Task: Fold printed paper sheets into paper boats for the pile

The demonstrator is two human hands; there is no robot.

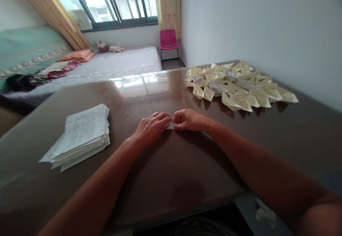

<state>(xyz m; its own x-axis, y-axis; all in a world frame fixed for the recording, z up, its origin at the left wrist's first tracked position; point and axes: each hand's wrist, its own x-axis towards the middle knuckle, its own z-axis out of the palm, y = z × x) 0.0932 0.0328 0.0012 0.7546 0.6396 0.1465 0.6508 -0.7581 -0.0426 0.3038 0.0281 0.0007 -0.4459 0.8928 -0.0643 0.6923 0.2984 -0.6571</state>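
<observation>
Between my two hands, low on the brown tabletop (149, 179), is a small folded piece of paper (170, 126); only a pale bit of it shows. My left hand (155, 126) is closed over its left side, fingers pressed down on it. On the other side, my right hand (189, 119) pinches the paper between curled fingers and thumb. Most of the paper is hidden by the fingers, so its full shape cannot be made out. To the left lies a stack of printed sheets (85, 127). Many folded paper boats (240, 90) stand grouped at the right.
The table meets a white wall (256, 25) along its right side. Beyond the far edge stand a bed (139, 59) with pillows and soft toys, and a pink chair (169, 40). A window (117, 0) with yellow curtains lies behind.
</observation>
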